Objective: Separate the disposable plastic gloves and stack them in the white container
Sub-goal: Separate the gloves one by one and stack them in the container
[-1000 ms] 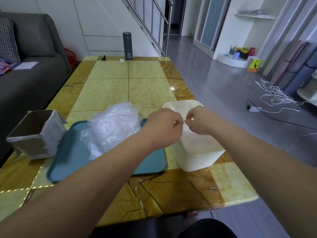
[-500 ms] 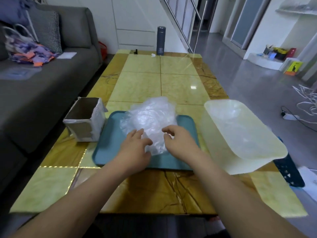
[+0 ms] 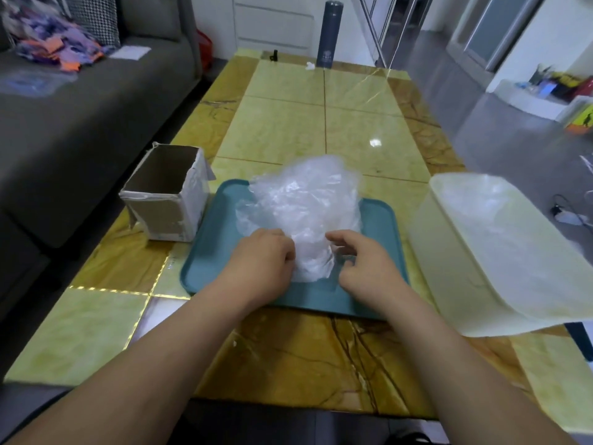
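Head view: pinching with left hand [image 3: 263, 256] and right hand [image 3: 364, 263] at crumpled clear plastic gloves [image 3: 305, 200], seemingly flimsy, clingy; best peeled by one edge.

We see a grey sofa [image 3: 80, 123] on the left of a shiny yellow table [image 3: 282, 130]. The grey floor [image 3: 500, 146] shines, and white cupboards [image 3: 272, 24] stand behind.

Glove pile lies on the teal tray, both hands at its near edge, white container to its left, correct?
No: the head view shows the white container right of the teal tray. The glove pile lies on the tray, left hand and right hand at its near edge.
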Available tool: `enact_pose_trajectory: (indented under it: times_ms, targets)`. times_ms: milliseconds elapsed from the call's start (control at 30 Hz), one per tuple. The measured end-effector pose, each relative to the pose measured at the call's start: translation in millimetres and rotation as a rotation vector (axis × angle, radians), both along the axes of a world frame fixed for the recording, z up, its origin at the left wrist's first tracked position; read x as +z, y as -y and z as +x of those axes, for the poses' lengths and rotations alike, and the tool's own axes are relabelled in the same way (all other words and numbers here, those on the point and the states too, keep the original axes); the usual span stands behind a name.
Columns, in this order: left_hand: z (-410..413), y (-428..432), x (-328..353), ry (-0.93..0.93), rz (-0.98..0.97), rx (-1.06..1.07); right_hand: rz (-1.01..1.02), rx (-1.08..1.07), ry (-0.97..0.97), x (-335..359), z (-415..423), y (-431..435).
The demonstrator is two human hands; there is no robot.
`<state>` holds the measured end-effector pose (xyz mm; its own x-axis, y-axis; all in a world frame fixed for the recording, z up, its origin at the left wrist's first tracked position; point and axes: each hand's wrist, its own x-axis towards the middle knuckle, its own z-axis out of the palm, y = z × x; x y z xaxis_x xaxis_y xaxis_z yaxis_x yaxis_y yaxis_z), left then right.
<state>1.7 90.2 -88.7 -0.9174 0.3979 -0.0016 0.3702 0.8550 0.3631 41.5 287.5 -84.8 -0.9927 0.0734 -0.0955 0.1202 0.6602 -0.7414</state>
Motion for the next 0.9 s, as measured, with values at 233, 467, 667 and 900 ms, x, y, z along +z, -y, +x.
enact_pose_trajectory:
  times_ms: [233,467,667,900]
  targets:
    - [16,16,30,-0.181,0.366,0.076,-0.109,0.064,-0.129,17,16,-2]
    - [37,14,47,-0.200,0.684,-0.044,-0.182,0.048,-0.325,43,31,5]
    - [51,10,58,0.085,0.972,-0.048,-0.130,0.020,-0.407,60,43,6]
    - [46,18,62,0.369,1.155,0.072,-0.216,-0.021,-0.355,65,44,6]
